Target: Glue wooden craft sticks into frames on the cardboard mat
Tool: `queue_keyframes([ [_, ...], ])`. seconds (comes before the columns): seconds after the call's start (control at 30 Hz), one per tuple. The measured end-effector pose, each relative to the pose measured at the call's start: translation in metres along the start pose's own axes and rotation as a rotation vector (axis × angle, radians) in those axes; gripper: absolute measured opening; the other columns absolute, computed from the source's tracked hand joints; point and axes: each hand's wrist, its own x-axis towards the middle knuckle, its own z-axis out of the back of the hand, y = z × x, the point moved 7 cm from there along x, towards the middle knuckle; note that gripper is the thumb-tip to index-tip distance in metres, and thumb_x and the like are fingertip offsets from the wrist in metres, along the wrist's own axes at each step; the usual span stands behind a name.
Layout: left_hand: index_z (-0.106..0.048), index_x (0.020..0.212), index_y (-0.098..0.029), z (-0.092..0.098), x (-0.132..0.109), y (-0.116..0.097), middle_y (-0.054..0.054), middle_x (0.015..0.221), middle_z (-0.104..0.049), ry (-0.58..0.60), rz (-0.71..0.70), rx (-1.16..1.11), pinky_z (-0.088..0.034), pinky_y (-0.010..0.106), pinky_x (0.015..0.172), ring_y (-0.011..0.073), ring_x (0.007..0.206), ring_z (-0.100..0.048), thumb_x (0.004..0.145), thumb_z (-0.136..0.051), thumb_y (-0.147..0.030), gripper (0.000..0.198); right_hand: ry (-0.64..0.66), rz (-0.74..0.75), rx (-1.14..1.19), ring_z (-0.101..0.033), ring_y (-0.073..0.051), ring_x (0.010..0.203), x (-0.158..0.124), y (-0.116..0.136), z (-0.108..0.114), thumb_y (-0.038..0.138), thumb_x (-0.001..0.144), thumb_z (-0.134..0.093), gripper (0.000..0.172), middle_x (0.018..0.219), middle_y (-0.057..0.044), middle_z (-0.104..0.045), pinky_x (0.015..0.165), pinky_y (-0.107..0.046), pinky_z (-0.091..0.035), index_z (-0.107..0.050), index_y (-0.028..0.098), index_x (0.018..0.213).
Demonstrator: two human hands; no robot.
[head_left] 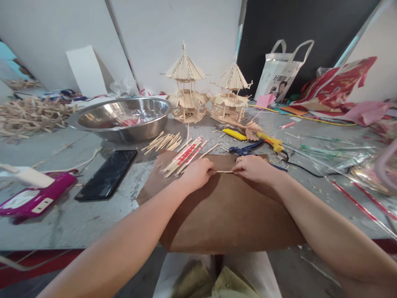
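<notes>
Over a brown sheet (232,219), a thin wooden stick (225,171) runs level between my two hands. My left hand (198,171) pinches its left end, and my right hand (254,167) pinches the right end. Parts of the fingers are hidden behind the hands. Just beyond my left hand lie wooden chopsticks (186,156), some in red-printed wrappers. Past them is a pile of short wooden sticks (164,141). Dark blue cutters (243,150) rest behind my right hand, near a yellow glue gun (270,142).
Two wooden pagoda models (187,99) stand at the back. A steel basin (124,130) with plastic wrappers, a black phone (107,176) and a magenta power strip (46,194) sit on the left. A yellow knife (234,134) lies mid-table. A white bag (276,78) stands behind.
</notes>
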Motion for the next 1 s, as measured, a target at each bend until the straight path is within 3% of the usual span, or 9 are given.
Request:
queue_keyframes([
  [1.0,-0.061,0.076,-0.018,0.0001,0.001,0.0002,0.003,0.077,-0.056,-0.034,-0.035,0.044,-0.039,0.027,0.07,0.0157,0.078,-0.05,0.077,-0.046,-0.025,0.016,-0.045,-0.045,-0.093,-0.052,-0.012,0.072,-0.0006,0.0017,0.0016,0.028,0.079,-0.038,0.027,0.088,-0.001,-0.059,0.053,-0.022,-0.028,-0.063,0.029,0.09],
])
